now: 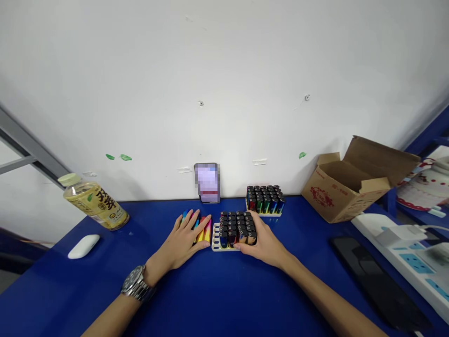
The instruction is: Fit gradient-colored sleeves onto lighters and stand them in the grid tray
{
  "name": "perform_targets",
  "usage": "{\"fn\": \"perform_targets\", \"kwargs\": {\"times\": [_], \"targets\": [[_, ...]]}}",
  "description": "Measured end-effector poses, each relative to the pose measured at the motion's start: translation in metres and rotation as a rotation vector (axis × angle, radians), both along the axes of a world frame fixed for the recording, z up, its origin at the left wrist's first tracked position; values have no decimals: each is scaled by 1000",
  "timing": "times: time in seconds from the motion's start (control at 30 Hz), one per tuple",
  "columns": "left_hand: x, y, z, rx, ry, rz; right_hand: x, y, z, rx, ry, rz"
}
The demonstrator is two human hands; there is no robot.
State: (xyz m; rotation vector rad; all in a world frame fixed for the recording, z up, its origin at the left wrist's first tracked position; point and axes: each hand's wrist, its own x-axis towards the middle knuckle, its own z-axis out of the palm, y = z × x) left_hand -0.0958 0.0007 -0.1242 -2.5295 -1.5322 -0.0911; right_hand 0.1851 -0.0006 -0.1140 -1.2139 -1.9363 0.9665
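Head: two lighter trays (215, 239) (264, 215), two hands (185, 239) (267, 243)

Phone (207, 182) screen blurred, loose lighters (206, 232) half under left hand (184, 240)

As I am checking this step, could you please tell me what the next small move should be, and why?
Probably the left hand should pinch one of the loose lighters lying under its fingers and stand it in the near tray. That tray's left column of slots looks empty, and the right hand already rests against its other side.
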Motion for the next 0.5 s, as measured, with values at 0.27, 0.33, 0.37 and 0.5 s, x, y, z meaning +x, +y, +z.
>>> {"fn": "perform_targets", "kwargs": {"times": [0.27, 0.33, 0.37, 0.5], "targets": [[-1, 15, 1, -10, -15, 28, -1, -1, 0, 16, 20, -12], [0, 13, 2, 4, -21, 28, -1, -1, 0, 12, 13, -21], [0, 12, 2, 11, -24, 34, -1, -1, 0, 12, 9, -29], [2, 6, 1, 50, -24, 83, -1, -1, 0, 29, -9, -38]]}}
